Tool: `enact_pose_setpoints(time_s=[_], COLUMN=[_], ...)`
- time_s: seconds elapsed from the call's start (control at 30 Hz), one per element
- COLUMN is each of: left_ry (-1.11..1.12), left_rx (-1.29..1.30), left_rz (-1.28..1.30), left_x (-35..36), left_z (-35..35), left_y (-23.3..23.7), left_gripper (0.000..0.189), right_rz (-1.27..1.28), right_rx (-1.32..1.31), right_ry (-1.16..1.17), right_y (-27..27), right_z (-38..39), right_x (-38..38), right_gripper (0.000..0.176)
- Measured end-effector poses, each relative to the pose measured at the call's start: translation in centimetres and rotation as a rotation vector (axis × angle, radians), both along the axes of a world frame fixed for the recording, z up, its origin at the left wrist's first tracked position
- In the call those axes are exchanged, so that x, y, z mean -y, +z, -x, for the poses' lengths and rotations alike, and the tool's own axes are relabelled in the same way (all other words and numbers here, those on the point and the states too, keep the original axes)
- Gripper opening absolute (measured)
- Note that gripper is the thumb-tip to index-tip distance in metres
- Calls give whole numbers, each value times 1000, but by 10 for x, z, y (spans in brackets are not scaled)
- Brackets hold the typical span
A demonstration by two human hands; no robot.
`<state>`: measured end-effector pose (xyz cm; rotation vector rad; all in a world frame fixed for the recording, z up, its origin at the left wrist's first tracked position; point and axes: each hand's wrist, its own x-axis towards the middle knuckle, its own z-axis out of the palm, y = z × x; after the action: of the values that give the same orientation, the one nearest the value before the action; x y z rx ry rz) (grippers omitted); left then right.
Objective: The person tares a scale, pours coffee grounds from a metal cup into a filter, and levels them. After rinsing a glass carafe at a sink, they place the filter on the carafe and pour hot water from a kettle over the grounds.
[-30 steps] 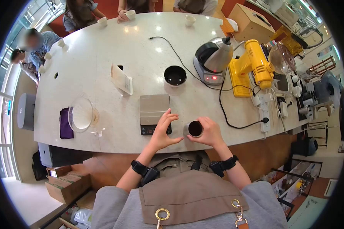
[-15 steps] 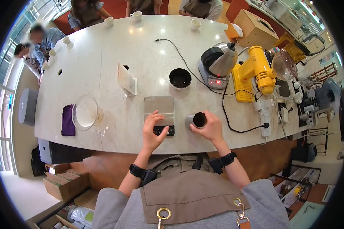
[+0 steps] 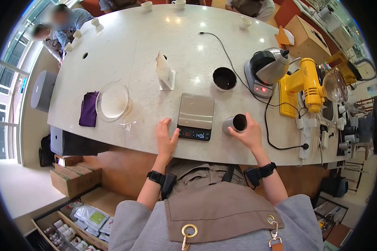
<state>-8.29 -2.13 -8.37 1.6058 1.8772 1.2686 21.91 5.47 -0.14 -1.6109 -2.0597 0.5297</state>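
A digital scale [image 3: 196, 111] with a silver plate lies before me, its display lit with red and white digits. My left hand [image 3: 166, 136] is at the scale's lower left edge, fingers apart and holding nothing. To the right of the scale, my right hand [image 3: 249, 131] is wrapped round a grey cup [image 3: 228, 125] with a dark inside, standing on the table. Behind them is a dark bowl [image 3: 224, 78]. A white card stand [image 3: 165, 75] stands behind the scale. Farther left, a glass dripper [image 3: 113, 101] sits beside a folded purple cloth [image 3: 88, 109].
On the right of the table [image 3: 142, 144] are a silver kettle [image 3: 274, 67] on its base, a yellow grinder [image 3: 310, 85], a power strip [image 3: 304, 140] and black cables. White cups line the far edge, where several people are. A wooden box [image 3: 308, 39] stands back right.
My left hand has moved from over the scale to its left side, uncovering the display. The camera view has shifted, so the table items appear farther right. My right hand still holds the cup.
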Motion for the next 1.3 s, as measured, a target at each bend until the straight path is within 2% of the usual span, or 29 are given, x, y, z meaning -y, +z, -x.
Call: enact_pose_setpoints(time_s=[0.07, 0.13, 0.37, 0.57, 0.63, 0.67, 0.73, 0.87, 1.17, 1.3], left_ry=[-34, -79, -137, -143, -163, -165, -256, -278, -171, -260], left_rx=[-48, -97, -248, -192, -250, -249, -430, -474, -460, -572], left_rz=[-1, -4, -4, 22, 71, 72, 50, 51, 69, 107], left_x=[2, 1, 0, 1, 2, 2, 3, 4, 7, 7], left_z=[-2, -8, -10, -13, -15, -16, -18, -22, -21, -21], left_y=[-3, 6, 9, 8, 14, 15, 16, 11, 10, 15], left_gripper=[46, 51, 64, 71, 76, 76, 77, 74, 72, 72], right_rz=[-7, -47, -111, -16, 52, 53, 52, 58, 79, 99], right_rx=[-30, -182, -278, -275, -301, -300, -314, -313, -312, -321], right_ry=[21, 86, 60, 47, 15, 13, 13, 14, 31, 24], right_y=[-3, -9, -26, -19, -17, -17, -17, -16, -16, -16], right_z=[-4, -8, -8, -11, -11, -10, -10, -12, -13, -12], right_x=[-2, -2, 0, 4, 5, 6, 7, 8, 7, 7], right_gripper=[50, 48, 50, 51, 49, 49, 49, 49, 50, 50])
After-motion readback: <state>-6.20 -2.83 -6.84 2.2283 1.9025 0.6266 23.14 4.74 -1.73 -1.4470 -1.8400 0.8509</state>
